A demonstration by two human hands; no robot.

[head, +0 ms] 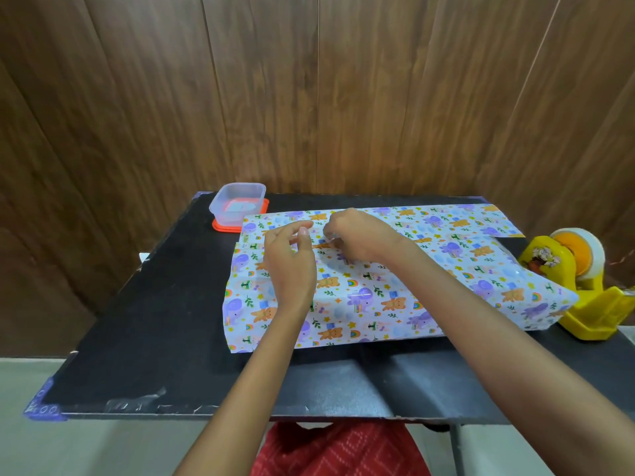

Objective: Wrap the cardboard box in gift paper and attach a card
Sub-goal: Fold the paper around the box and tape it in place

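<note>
Centre-right on a black table (154, 321): one box-shaped parcel covered in gift paper (378, 297) printed with bears, elephants and rainbows. Cardboard box beneath fully hidden. One loose flap of paper lying flat behind, reaching almost to the far table edge. Near-right corner of paper touching one yellow tape dispenser (584, 290), which carries a single roll and overhangs the right side of the table.

Two bare hands above the top seam. Left hand (288, 266) raised, thumb and forefinger drawn close; anything pinched between them impossible to tell. Right hand (357, 235) knuckles up, fingers curled down onto the seam; hold on anything unclear.

Broad stretch of dark tabletop left of the parcel, narrower strip in front. One clear plastic container (237, 204) on an orange lid at the far-left corner, just beside the paper's edge. Wood-panelled wall (309, 97) behind.
</note>
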